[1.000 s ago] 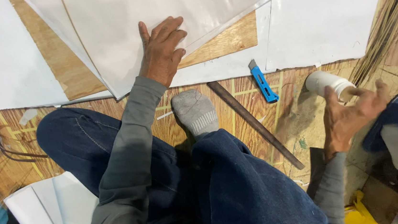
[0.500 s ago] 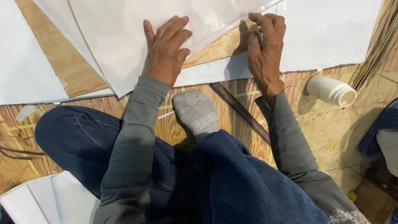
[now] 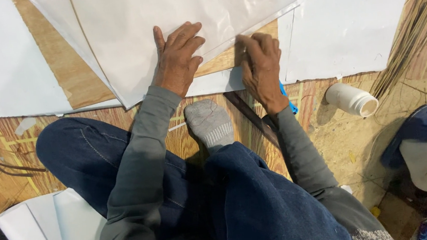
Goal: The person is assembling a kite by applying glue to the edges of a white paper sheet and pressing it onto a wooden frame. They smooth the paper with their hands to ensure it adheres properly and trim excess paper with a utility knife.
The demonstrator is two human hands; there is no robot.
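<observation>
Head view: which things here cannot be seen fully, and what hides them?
- Blue tool, head view: mostly hidden under the right hand and wrist; its kind is unclear.
- Dark strip: its lower end runs under the right sleeve.
- White sheet: cut off by the top edge.
- Right hand's fingertips: curled under, so any grip is unseen.
</observation>
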